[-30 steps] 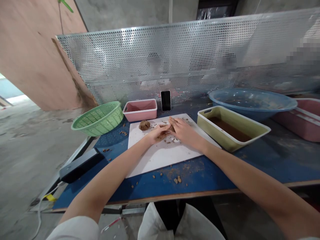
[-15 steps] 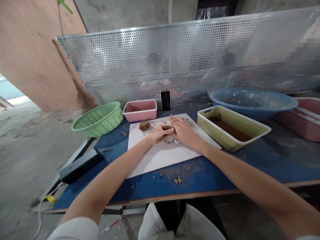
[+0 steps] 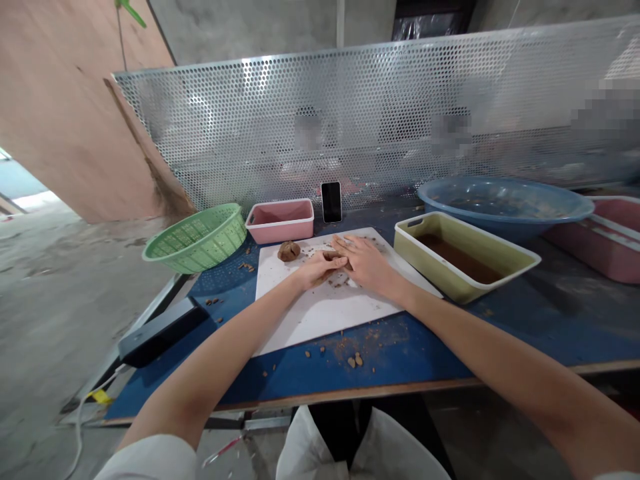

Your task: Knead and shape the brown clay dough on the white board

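A white board (image 3: 305, 320) lies on the blue table, strewn with brown crumbs. Over its middle, my left hand (image 3: 320, 268) is curled around a piece of brown clay (image 3: 330, 256), mostly hidden by the fingers. My right hand (image 3: 364, 261) lies across the same piece from the right, its fingers stretched out and touching my left fingertips. A brown clay lump (image 3: 289, 251) rests by the board's back left corner.
Behind the board are a pink basin (image 3: 281, 231) and an upright phone (image 3: 331, 202). A green basket (image 3: 200, 243) is at left; an olive basin (image 3: 465, 283) with brown liquid and a blue tub (image 3: 515, 223) are at right. Clay bits dot the front edge.
My right hand's fingers have shifted slightly left over the clay. My left hand has stayed nearly in place.
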Motion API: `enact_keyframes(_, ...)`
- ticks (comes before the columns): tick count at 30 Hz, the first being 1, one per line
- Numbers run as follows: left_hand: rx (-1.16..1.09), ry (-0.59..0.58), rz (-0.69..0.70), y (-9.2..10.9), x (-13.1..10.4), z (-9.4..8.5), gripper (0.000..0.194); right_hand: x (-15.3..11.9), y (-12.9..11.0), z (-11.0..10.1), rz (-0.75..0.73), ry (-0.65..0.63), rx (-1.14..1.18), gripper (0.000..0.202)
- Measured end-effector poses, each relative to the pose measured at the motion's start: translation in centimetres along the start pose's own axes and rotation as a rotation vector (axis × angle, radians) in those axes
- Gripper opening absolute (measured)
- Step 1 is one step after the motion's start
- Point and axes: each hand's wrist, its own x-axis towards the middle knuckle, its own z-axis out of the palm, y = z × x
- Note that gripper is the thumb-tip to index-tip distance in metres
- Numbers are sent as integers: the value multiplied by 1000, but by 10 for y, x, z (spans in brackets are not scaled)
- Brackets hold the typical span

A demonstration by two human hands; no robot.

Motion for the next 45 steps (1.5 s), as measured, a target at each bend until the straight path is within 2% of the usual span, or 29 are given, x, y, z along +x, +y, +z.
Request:
enact_keyframes(8,94,-68,38,1,-2,1,48,-1,-9,-5,62,54,75,85)
enact_keyframes(15,87,-34,18,0,-1,0,55,0,-6,0,100,17,64,76)
enact_keyframes(21,55,-42,34,1,0,2,56,-2,-2,3,53,-15,66,69)
enact_keyframes(28,43,-51,39,5,-4,6,54,-1,-3,-2,52,25,99,65)
enact_keyframes(33,11,-32,54,4,-4,5,50,-1,0,-4,90,69,117,70)
enact_keyframes(38,-59,4,35,3,-3,4,64,-2,4,-1,81,57,107,71)
enact_keyframes(45,-54,-30,33,6,-4,7,73,-2,5,-1,40,22,96,63)
